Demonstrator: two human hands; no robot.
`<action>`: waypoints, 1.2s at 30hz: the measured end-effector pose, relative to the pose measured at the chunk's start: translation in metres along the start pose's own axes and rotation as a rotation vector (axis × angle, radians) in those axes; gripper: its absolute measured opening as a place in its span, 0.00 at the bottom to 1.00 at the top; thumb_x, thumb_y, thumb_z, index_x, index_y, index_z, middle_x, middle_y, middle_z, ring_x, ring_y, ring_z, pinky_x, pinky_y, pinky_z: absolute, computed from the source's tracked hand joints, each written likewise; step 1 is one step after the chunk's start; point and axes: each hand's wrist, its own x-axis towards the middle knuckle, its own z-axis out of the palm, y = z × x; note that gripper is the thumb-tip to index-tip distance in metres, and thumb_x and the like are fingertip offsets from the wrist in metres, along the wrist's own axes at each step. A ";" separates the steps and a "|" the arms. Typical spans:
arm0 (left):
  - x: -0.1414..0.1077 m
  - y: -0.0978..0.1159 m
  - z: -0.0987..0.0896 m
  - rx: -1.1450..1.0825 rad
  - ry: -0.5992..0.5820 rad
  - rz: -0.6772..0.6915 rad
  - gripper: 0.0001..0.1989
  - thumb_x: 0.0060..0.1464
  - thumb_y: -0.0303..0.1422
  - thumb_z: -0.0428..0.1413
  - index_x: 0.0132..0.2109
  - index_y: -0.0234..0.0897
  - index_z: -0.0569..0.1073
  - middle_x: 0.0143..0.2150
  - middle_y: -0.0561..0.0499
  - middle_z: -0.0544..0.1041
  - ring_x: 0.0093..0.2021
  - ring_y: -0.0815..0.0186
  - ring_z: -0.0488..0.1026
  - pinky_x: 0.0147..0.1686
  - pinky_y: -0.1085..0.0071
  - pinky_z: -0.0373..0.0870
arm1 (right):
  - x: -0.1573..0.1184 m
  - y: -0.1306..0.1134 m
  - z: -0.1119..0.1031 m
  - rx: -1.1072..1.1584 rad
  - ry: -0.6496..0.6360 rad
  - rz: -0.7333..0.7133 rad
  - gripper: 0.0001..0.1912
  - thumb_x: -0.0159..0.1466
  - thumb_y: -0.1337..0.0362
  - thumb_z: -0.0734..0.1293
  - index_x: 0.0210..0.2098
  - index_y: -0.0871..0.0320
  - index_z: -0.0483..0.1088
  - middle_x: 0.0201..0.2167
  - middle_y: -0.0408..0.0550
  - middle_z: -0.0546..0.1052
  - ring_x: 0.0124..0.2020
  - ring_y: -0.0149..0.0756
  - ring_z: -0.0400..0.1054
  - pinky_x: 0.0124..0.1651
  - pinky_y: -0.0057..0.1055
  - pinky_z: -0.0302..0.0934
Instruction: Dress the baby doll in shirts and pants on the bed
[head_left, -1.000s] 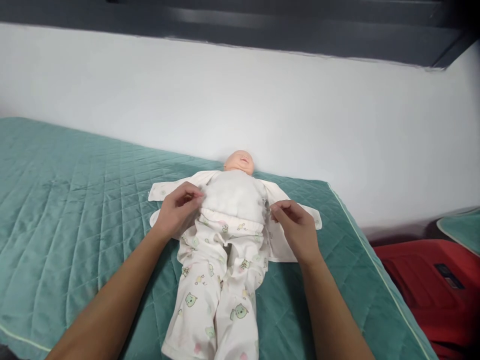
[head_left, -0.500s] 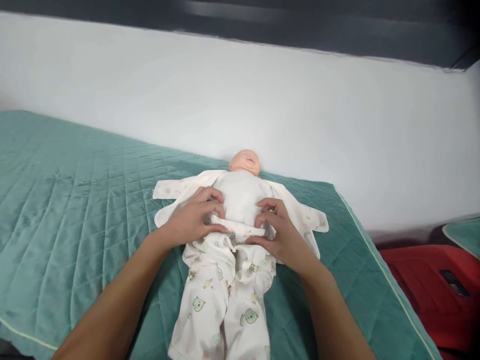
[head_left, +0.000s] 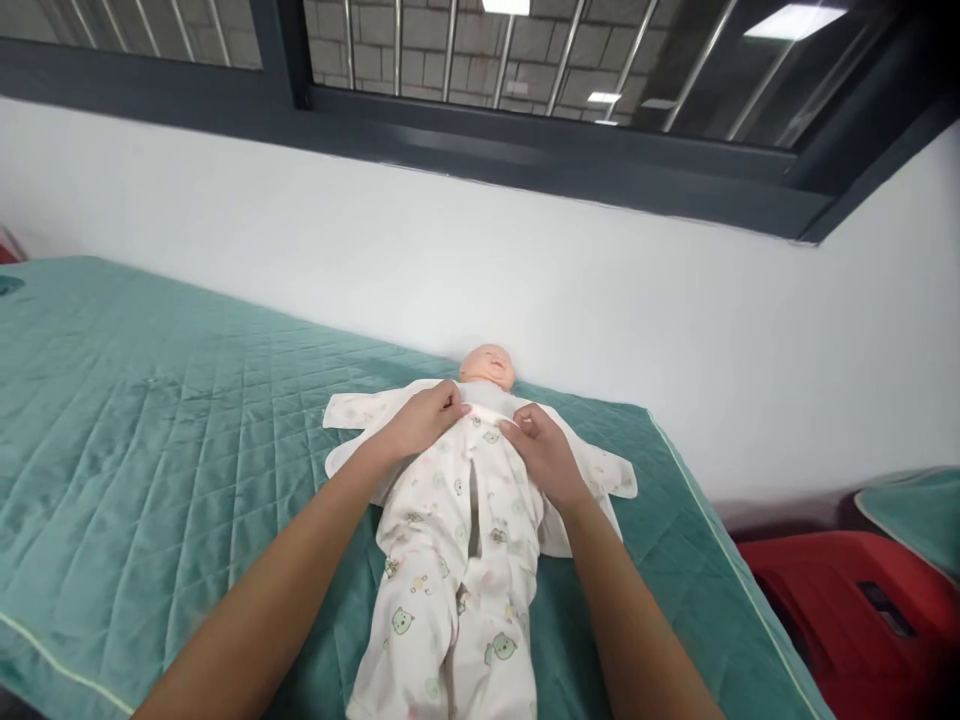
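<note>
White cotton trousers (head_left: 442, 520) with small green animal prints lie over the doll (head_left: 487, 366), which is face up on the green quilt (head_left: 225, 400), its head near the wall (head_left: 337, 240). In the head view I see my left hand (head_left: 429, 417) pinching the waistband (head_left: 487, 412) between thumb and curled fingers; my right hand (head_left: 544, 450) pinches its other side. The open white shirt (head_left: 600, 468) spreads out beneath.
</note>
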 end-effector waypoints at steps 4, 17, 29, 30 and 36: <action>0.008 -0.019 0.008 -0.454 -0.033 -0.210 0.17 0.55 0.46 0.56 0.32 0.37 0.64 0.28 0.56 0.64 0.28 0.70 0.60 0.29 0.72 0.56 | 0.009 0.019 -0.001 0.485 -0.053 0.146 0.20 0.56 0.49 0.71 0.32 0.54 0.60 0.25 0.37 0.64 0.24 0.29 0.56 0.28 0.27 0.52; -0.021 -0.027 -0.024 -0.483 -0.180 -0.147 0.13 0.54 0.41 0.59 0.40 0.37 0.74 0.35 0.51 0.73 0.35 0.67 0.68 0.36 0.71 0.64 | -0.002 0.034 -0.033 0.425 -0.165 0.243 0.21 0.53 0.51 0.75 0.39 0.53 0.68 0.24 0.36 0.68 0.23 0.28 0.58 0.28 0.28 0.53; -0.029 -0.025 -0.026 -0.306 -0.223 -0.130 0.11 0.53 0.40 0.58 0.39 0.36 0.74 0.35 0.51 0.73 0.34 0.67 0.68 0.34 0.71 0.64 | -0.016 0.012 -0.043 0.118 -0.375 0.114 0.09 0.60 0.57 0.68 0.35 0.56 0.69 0.32 0.42 0.71 0.33 0.32 0.63 0.34 0.29 0.56; -0.030 -0.025 -0.027 -0.288 -0.233 -0.135 0.11 0.54 0.40 0.57 0.37 0.36 0.73 0.34 0.51 0.73 0.34 0.67 0.67 0.34 0.71 0.63 | -0.017 0.010 -0.044 0.093 -0.396 0.114 0.08 0.61 0.58 0.68 0.34 0.56 0.68 0.31 0.42 0.70 0.32 0.32 0.62 0.33 0.29 0.55; -0.027 -0.028 -0.020 -0.134 -0.152 -0.096 0.12 0.59 0.42 0.52 0.36 0.38 0.69 0.32 0.54 0.69 0.33 0.67 0.64 0.33 0.71 0.60 | -0.013 0.017 -0.040 -0.176 -0.266 0.060 0.04 0.58 0.64 0.65 0.29 0.55 0.64 0.24 0.37 0.63 0.27 0.30 0.55 0.30 0.29 0.49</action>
